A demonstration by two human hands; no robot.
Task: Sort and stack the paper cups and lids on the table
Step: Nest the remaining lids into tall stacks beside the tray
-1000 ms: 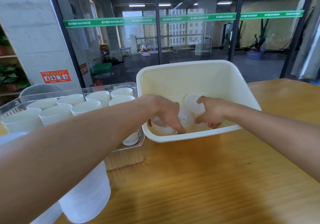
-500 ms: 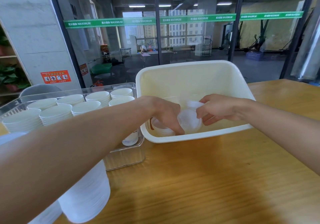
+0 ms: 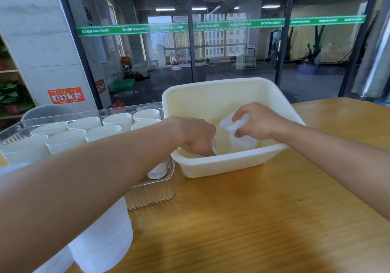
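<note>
1. Nearest the camera, at the lower left, a tall stack of translucent lids (image 3: 105,237) is lying on its side at the edge of the wooden table (image 3: 253,220), partly hidden under the left forearm. It is probably sitting there as the growing pile of sorted lids.

2. Just behind it, a clear plastic organizer (image 3: 152,190) is holding rows of nested paper cups (image 3: 65,140), rims upward. The cups appear already sorted, so lids seem to be the work in hand.

3. Beyond that, the cream plastic tub (image 3: 232,163) is sitting on the table as the source bin, and both hands are reaching down into it.

4. The left hand (image 3: 197,137) is dipping toward the tub floor with its fingers (image 3: 207,151) curled downward. A pale lid edge is showing just beside them, but whether they are gripping it cannot be told.

5. The right hand (image 3: 256,121) is holding loose lids (image 3: 239,132): thumb and fingers are pinching them, one tilted lid sticking up above the knuckles and another hanging below them. Gathering several in one hand probably saves trips to the pile.
</note>
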